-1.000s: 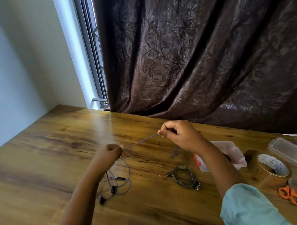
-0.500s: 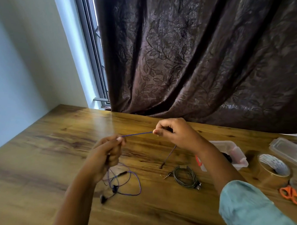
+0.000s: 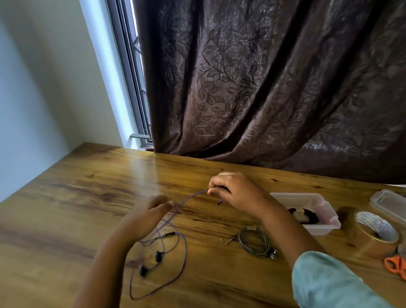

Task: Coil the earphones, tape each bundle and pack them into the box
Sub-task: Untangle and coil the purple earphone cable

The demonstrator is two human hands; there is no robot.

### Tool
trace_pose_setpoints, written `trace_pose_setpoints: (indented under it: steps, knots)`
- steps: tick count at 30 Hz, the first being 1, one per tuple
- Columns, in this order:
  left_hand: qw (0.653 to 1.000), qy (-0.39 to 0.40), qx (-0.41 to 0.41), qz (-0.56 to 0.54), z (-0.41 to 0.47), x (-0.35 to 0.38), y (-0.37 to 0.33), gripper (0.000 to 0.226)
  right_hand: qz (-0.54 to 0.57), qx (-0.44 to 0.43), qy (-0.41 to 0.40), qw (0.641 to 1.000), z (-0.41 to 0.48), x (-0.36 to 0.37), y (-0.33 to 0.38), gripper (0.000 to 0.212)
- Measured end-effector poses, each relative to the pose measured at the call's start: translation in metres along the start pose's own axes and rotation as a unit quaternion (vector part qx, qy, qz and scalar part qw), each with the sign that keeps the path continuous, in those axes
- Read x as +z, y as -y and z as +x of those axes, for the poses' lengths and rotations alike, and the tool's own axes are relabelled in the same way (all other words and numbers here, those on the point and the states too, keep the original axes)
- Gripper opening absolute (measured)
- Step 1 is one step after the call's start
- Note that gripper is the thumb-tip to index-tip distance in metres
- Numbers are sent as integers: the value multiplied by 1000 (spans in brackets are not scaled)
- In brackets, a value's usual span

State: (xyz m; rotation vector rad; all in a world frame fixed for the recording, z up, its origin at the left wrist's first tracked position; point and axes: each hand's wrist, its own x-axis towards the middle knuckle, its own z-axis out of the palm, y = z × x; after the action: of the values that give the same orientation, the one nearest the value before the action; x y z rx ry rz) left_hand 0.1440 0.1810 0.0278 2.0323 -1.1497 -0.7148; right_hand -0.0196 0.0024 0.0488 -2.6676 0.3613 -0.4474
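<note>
A purple earphone cable (image 3: pixel 181 257) lies in loose loops on the wooden table (image 3: pixel 67 206), its two dark earbuds near the front. My right hand (image 3: pixel 236 192) pinches the cable close to its plug end, a little above the table. From there the cable curves down past the fingertips of my left hand (image 3: pixel 148 215), which is blurred, its fingers loosely extended. A dark coiled earphone bundle (image 3: pixel 255 242) lies by my right forearm. The clear plastic box (image 3: pixel 323 205) stands to the right with a dark bundle inside.
A roll of brown tape (image 3: pixel 375 236) and orange scissors (image 3: pixel 399 268) sit at the right edge, and the box's clear lid (image 3: pixel 395 206) lies behind them. A dark curtain hangs along the table's far edge.
My left hand has dropped lower and its fingers have loosened from their pinch on the cable. The cable, taut between the hands before, now sags, and a wider loop lies on the table.
</note>
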Motion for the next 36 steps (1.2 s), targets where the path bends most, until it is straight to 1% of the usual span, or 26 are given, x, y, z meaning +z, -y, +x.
trace_pose_setpoints:
  steps: [2, 4, 6, 8, 10, 12, 14, 15, 17, 20, 22, 24, 26, 27, 28, 29, 30, 31, 32, 33, 34, 36]
  knots:
    - [997, -21, 64, 38, 3, 12, -27, 33, 8, -25, 0, 1000, 3, 9, 9, 14]
    - [992, -21, 109, 51, 7, 27, -50, 28, 22, -41, -7, 999, 3, 14, 14, 13]
    - [989, -56, 129, 47, 11, 38, -57, 23, 30, -39, -6, 999, 2, 11, 15, 15]
    - [986, -92, 137, 34, 14, 40, -54, 21, 31, -31, 2, 999, 0, 5, 13, 22]
    - [981, -128, 142, 19, 13, 33, -50, 16, 25, -18, 3, 1000, -3, -1, 9, 23]
    - [975, -181, 129, -1, 12, 20, -41, 13, 6, 12, -6, 1000, -7, -10, -1, 16]
    - [968, -227, 105, -14, 9, 1, -26, 14, -6, 44, -23, 999, -14, -21, -15, 14]
    - [966, -239, 94, -16, 7, -7, -18, 16, -2, 56, -30, 998, -17, -24, -21, 14]
    - [970, -234, 65, -4, 8, -17, -4, 18, 17, 66, -38, 997, -19, -26, -25, 13]
    - [982, -187, 20, 33, 11, -10, 3, 13, 30, 57, -39, 997, -15, -20, -17, 13]
    - [991, -127, -6, 41, 15, -1, 4, 15, 38, 49, -41, 997, -13, -17, -12, 13]
    - [997, -7, -12, 74, 16, 3, 4, 24, 51, 42, -39, 997, -12, -15, -8, 12]
    - [986, 142, 22, 79, 15, 4, 1, 31, 49, 38, -48, 997, -12, -13, -8, 11]
    - [976, 195, 45, 87, 14, 5, -1, 33, 33, 36, -60, 997, -12, -12, -9, 12]
    - [968, 220, 63, 101, 14, 7, -2, 34, 14, 35, -73, 997, -13, -11, -10, 13]
    - [967, 215, 80, 111, 13, 11, -3, 31, 0, 32, -86, 996, -13, -11, -10, 14]
    - [974, 172, 99, 113, 14, 15, -4, 26, -4, 30, -96, 995, -14, -12, -10, 14]
    - [983, 94, 117, 107, 15, 20, -7, 23, 5, 30, -107, 994, -14, -14, -9, 15]
    - [986, 4, 133, 100, 16, 25, -13, 26, 32, 29, -118, 992, -15, -15, -7, 16]
    - [982, -72, 150, 87, 15, 30, -21, 35, 74, 28, -130, 988, -16, -16, -5, 19]
    - [975, -119, 174, 72, 17, 36, -28, 46, 126, 27, -140, 982, -17, -17, -1, 23]
    - [959, -159, 229, 57, 20, 44, -43, 61, 251, 30, -146, 956, -18, -17, 7, 29]
